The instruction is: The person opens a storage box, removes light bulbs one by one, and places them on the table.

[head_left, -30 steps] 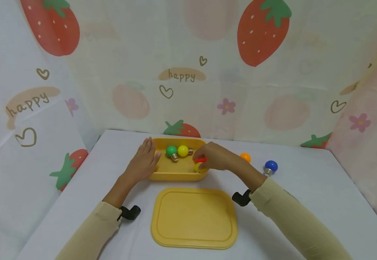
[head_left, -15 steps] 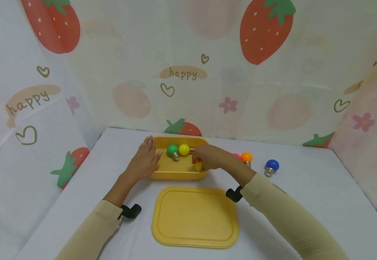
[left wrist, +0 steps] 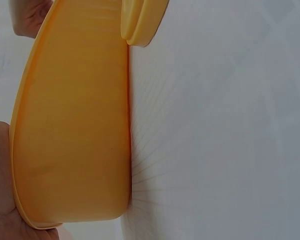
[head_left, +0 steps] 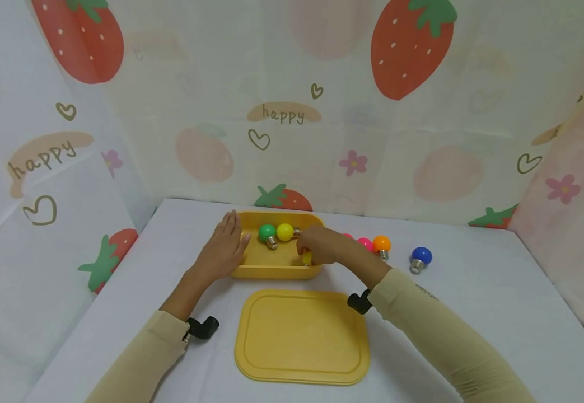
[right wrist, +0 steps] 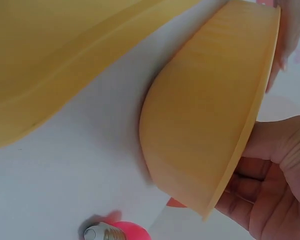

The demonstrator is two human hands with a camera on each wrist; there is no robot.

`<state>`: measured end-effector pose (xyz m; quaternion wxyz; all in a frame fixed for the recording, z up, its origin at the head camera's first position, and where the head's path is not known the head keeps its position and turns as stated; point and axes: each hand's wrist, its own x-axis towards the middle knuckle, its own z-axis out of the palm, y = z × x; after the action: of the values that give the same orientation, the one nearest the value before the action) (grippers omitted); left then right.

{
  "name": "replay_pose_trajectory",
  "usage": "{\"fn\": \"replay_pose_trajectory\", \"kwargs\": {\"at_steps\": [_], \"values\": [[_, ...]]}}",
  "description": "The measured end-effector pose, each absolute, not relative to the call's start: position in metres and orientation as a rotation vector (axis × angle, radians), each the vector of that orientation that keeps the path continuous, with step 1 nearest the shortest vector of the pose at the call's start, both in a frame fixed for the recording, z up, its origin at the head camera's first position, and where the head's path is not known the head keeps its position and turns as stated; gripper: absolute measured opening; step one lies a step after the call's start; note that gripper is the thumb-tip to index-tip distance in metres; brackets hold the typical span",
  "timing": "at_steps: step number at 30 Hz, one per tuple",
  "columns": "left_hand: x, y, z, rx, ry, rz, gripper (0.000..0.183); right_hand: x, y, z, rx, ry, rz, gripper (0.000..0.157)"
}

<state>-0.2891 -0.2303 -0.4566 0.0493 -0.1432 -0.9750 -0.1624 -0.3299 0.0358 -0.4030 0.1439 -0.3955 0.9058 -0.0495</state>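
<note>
Smooth yellow plastic tray (head_left: 276, 272), rounded corners, on white cloth (head_left: 498, 291); flat lid (head_left: 302, 337), grooved near edge, at 6 o'clock from it. Glossy round green bulb (head_left: 267, 232) and yellow bulb (head_left: 285, 232) inside, toward 12 o'clock, metal bases. Pink bulbs (head_left: 365, 244), orange bulb (head_left: 382, 243), blue bulb (head_left: 421, 256) on cloth at 3 o'clock. Left hand (head_left: 222, 247): fingers straight, together, touching tray at 9 o'clock. Right hand (head_left: 321, 244): fingers curled inside at 3 o'clock by part-hidden yellow piece (head_left: 307, 258); cannot tell if clamped on anything.
</note>
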Motion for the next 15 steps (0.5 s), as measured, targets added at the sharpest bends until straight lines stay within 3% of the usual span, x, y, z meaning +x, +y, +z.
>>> {"fn": "replay_pose_trajectory", "kwargs": {"at_steps": [7,15], "values": [[-0.2899,-0.2305,-0.4572,-0.442,-2.962,-0.492,0.068,-0.3269,0.0343,-0.4018,-1.136,2.640,-0.081,0.023],[-0.2907,-0.2307,-0.4576,-0.451,-2.954,-0.486,0.068,-0.3222,0.0367,-0.3943,-1.114,2.725,-0.068,0.034]]}}
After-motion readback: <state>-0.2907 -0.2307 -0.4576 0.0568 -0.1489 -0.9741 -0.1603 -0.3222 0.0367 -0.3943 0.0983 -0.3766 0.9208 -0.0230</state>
